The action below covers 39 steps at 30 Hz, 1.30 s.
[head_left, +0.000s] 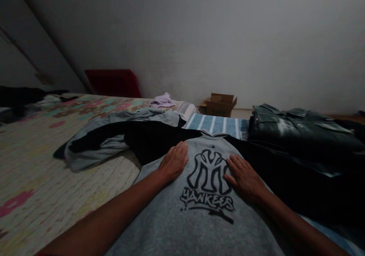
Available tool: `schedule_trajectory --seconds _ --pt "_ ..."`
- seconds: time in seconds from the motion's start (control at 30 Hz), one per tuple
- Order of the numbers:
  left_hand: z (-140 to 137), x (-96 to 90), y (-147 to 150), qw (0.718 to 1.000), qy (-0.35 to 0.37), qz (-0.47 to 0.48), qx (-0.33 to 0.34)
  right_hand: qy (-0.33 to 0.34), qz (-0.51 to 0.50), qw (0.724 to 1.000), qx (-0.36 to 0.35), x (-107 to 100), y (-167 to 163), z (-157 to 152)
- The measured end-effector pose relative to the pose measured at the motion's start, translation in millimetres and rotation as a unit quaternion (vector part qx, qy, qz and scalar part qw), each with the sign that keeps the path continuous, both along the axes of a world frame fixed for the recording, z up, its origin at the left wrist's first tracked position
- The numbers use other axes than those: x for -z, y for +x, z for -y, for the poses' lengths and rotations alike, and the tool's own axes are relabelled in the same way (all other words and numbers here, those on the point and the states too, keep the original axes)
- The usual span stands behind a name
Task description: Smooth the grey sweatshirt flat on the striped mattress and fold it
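A grey sweatshirt point(171, 218) with black sleeves lies spread out in front of me, its collar pointing away. Its chest carries a black "NY" print with "YANKEES" lettering below. My left hand point(174, 161) rests flat on the cloth just left of the print, fingers stretched forward. On the print's right side my right hand point(245, 176) lies flat, thumb held apart from the fingers. Neither hand grips anything. The left sleeve lies over a crumpled grey garment point(97, 159); the right one reaches out beneath a stack of folded dark clothes.
Folded dark jackets point(302, 128) are piled at the right. A blue striped cloth point(216, 123) lies beyond the collar, with an opened cardboard box point(219, 104) behind it. A flowered bedspread point(34, 161) covers the left. A lilac cloth point(162, 100) and a red panel point(112, 81) are near the wall.
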<state>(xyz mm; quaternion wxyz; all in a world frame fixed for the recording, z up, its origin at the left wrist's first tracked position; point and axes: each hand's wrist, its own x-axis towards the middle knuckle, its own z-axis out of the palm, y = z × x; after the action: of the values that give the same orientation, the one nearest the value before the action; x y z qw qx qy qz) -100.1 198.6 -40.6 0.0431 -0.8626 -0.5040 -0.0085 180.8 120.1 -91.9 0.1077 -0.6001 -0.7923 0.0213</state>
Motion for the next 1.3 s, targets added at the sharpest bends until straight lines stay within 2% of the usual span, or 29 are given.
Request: schedule_trajectory --seconds 0.07,0.13,0.4,0.5,0.63,0.73,0.83,1.03,1.2,1.3 --pt "3 9.6 -10 0.997 -0.07 0.008 -0.04 -0.008 0.0 1.0 -0.001 -3 0 0" --pt "1 12.1 -19 0.993 -0.111 0.009 -0.04 -0.014 0.0 1.0 -0.006 -6 0 -1" --pt "-3 2.3 -36 0.994 -0.106 0.002 0.019 -0.025 0.011 0.999 -0.019 -14 0 -1" --pt "-2 -6.4 -16 0.996 -0.082 0.023 0.016 -0.04 0.014 0.999 -0.021 -16 -1 -1" --pt "-8 -11.8 41 0.993 -0.074 0.075 0.043 -0.049 0.02 0.998 -0.021 -17 -1 -1" --pt "-16 -2.3 76 0.992 -0.106 0.061 0.034 -0.06 0.023 0.997 -0.03 -18 0 2" --pt "-20 10.6 86 0.992 -0.12 0.045 0.016 -0.071 0.022 0.996 -0.05 -19 3 9" --pt "-15 14.0 72 0.992 -0.116 0.047 0.025 -0.081 0.011 0.995 -0.05 -19 7 22" --pt "-1 11.9 42 0.995 -0.081 0.02 -0.06 -0.094 0.009 0.995 -0.022 -24 8 39" --pt "7 11.8 19 0.991 -0.09 0.002 -0.097 -0.097 0.008 0.995 -0.003 -26 9 52"
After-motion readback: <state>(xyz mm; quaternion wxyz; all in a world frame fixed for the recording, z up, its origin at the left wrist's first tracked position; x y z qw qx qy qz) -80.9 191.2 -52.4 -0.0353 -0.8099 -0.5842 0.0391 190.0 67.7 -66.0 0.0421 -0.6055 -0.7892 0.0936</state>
